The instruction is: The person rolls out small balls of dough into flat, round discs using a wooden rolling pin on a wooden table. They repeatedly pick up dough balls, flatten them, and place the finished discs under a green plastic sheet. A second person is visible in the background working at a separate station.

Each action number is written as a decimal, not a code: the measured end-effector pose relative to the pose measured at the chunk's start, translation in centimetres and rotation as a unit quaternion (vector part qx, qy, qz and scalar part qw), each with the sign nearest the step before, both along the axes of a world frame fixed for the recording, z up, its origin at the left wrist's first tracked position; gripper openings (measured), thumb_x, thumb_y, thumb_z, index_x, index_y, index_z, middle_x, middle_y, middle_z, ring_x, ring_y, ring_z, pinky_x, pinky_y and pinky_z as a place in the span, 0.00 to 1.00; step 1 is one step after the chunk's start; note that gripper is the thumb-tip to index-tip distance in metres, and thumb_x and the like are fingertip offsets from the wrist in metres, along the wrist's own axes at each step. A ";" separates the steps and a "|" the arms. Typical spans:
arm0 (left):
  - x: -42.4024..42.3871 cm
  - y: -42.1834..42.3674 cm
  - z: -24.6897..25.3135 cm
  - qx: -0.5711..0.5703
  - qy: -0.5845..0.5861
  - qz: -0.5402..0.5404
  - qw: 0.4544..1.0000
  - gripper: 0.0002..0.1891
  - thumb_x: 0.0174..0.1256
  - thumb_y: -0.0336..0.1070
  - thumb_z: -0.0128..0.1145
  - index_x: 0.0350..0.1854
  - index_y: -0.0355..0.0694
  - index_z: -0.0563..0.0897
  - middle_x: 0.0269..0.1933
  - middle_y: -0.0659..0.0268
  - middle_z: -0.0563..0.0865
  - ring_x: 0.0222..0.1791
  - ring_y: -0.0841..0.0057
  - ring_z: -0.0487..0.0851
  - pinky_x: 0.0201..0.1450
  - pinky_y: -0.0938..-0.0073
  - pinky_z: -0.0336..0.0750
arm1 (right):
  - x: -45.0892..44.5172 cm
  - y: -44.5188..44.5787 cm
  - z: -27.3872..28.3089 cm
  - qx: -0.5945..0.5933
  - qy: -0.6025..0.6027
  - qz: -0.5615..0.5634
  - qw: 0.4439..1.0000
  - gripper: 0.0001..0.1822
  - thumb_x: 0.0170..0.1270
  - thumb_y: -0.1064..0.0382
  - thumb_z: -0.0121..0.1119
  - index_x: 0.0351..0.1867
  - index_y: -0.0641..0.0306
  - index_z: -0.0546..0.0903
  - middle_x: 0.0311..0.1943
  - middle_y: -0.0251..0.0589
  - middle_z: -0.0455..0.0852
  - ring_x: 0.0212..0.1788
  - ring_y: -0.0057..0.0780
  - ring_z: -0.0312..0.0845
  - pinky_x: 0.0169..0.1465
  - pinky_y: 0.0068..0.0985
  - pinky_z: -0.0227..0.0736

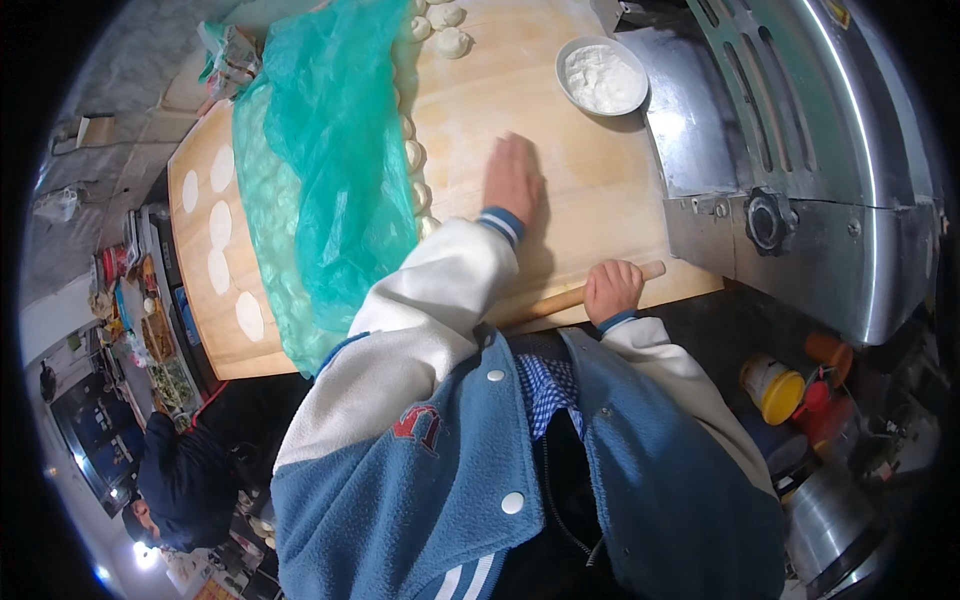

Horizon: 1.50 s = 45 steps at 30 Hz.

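Observation:
My left hand (513, 178) lies palm down over the floured wooden board (600, 180), fingers stretched forward and slightly blurred. Whatever is under its palm is hidden. Near the board's front edge, my right hand (613, 289) grips a wooden rolling pin (559, 303), whose left end passes behind my left sleeve. A teal plastic sheet (345, 157) covers rows of dough pieces to the left. Along its right edge, several small dough pieces (413, 155) peek out. More uncovered dough pieces (452, 43) sit at the far side. A bowl of white flour (602, 75) stands at the far right.
Flat round dough wrappers (249, 316) lie on the board's left part. A stainless steel machine with a black knob (769, 220) borders the board on the right. Below it are a yellow-lidded tub (781, 396) and a metal pot (829, 517). Another person (184, 480) stands at lower left.

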State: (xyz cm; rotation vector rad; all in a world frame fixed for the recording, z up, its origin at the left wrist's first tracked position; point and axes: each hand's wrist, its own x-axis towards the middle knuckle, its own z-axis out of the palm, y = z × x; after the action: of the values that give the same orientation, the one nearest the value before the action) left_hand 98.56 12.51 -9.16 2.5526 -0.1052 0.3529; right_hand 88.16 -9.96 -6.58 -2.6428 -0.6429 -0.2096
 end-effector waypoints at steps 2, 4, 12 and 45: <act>-3.7 -1.7 -0.1 -0.003 0.036 -0.105 0.994 0.33 0.59 0.37 0.54 0.67 0.30 0.62 0.67 0.42 0.64 0.70 0.46 0.57 0.73 0.53 0.51 | -0.1 -0.1 0.0 0.001 0.002 -0.003 1.000 0.05 0.51 0.62 0.56 0.23 0.57 0.72 0.27 0.38 0.73 0.37 0.40 0.71 0.46 0.39 0.63; -6.8 -1.8 1.6 0.032 0.129 -0.041 0.990 0.34 0.60 0.38 0.53 0.68 0.30 0.61 0.68 0.43 0.63 0.71 0.47 0.56 0.73 0.51 0.49 | -0.1 -0.4 -0.3 0.005 0.002 -0.009 1.000 0.05 0.51 0.62 0.56 0.23 0.57 0.72 0.27 0.38 0.73 0.37 0.40 0.71 0.46 0.39 0.63; 4.3 0.7 -2.6 0.048 -0.007 0.111 0.993 0.36 0.63 0.42 0.53 0.69 0.28 0.58 0.71 0.44 0.58 0.72 0.51 0.54 0.75 0.58 0.46 | -0.4 -0.4 0.0 0.015 0.034 -0.001 0.999 0.04 0.52 0.62 0.56 0.27 0.58 0.74 0.31 0.39 0.74 0.41 0.40 0.71 0.50 0.37 0.61; -4.5 -3.8 1.6 -0.059 0.074 -0.035 0.995 0.35 0.59 0.46 0.59 0.65 0.31 0.64 0.65 0.46 0.69 0.67 0.53 0.64 0.70 0.54 0.53 | -0.2 -0.3 0.2 -0.009 0.016 0.015 1.000 0.04 0.52 0.61 0.56 0.26 0.55 0.74 0.29 0.36 0.74 0.39 0.37 0.71 0.49 0.37 0.61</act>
State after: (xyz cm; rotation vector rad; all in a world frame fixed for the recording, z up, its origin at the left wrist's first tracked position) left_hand 94.06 8.68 -7.54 2.4419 -0.1140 0.1393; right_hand 87.96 -10.25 -6.40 -2.6465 -0.6752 -0.1531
